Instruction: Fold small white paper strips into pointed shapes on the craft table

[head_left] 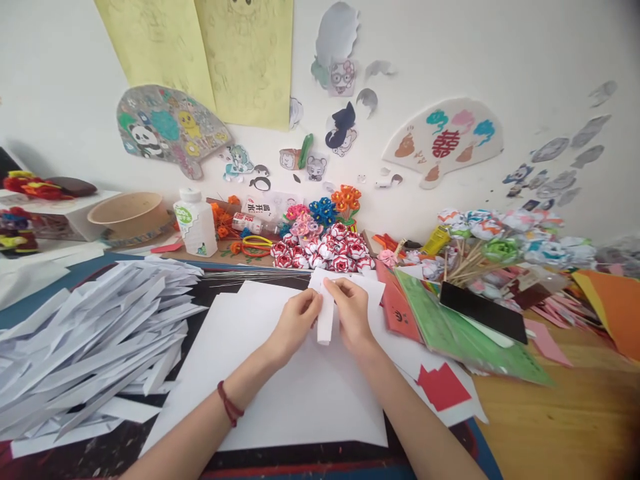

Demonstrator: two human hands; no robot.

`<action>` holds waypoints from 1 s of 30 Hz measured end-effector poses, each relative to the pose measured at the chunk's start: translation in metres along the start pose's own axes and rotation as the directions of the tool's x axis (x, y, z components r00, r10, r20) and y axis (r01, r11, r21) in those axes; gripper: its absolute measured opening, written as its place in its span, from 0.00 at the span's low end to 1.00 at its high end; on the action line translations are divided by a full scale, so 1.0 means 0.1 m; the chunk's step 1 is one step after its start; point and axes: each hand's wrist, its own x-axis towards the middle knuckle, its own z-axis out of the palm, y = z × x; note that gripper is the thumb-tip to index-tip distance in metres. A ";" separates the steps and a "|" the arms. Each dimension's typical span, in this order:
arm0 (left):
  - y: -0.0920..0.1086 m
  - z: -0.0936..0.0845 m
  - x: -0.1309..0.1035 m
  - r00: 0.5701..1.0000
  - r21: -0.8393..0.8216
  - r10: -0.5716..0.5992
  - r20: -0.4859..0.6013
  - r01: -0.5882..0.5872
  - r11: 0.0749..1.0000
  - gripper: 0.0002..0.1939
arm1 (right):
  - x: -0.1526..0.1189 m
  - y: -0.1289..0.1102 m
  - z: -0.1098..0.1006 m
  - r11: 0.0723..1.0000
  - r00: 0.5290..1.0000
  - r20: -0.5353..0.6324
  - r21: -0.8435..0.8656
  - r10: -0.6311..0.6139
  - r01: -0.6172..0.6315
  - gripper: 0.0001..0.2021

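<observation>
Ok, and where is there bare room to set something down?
The wood at lower right, between green folder and mat; also the white paper on the near side of left hand and right hand. Crowded: the left, under folded strips; the back, with flowers and a bottle.

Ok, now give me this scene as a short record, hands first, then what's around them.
Left hand: pinching the folded white paper
Right hand: pinching the same paper
Beneath the hands: large white sheets
Left side: heap of white paper strips
Beyond the sheets: red-and-white flowers
Beyond the heap: white-capped bottle
Right side: black flat object, red paper piece
Wall: fan shape with a panda
</observation>
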 end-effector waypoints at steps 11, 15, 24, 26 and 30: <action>-0.03 0.08 -0.15 0.956 0.184 -0.016 0.293 -0.040 0.982 0.08 | 0.32 0.06 -0.29 0.993 0.965 -0.235 -0.014 -0.115 0.115 0.15; 0.06 0.06 -0.18 0.990 0.250 0.002 0.143 -0.038 0.967 0.10 | 0.35 0.01 -0.34 0.986 0.963 -0.218 -0.082 -0.161 0.146 0.14; 0.19 -0.26 -0.09 0.962 0.379 0.001 -0.273 0.107 0.919 0.15 | 0.18 -0.05 -0.19 0.961 0.974 -0.083 -0.201 -0.212 0.192 0.14; 0.18 -0.28 -0.09 0.964 0.375 -0.015 -0.267 0.118 0.919 0.17 | 0.16 -0.05 -0.18 0.955 0.973 -0.071 -0.218 -0.218 0.198 0.14; 0.15 -0.20 -0.09 0.991 0.293 0.013 -0.135 0.027 0.956 0.18 | 0.08 -0.04 -0.11 0.929 0.971 0.033 -0.284 -0.238 0.238 0.12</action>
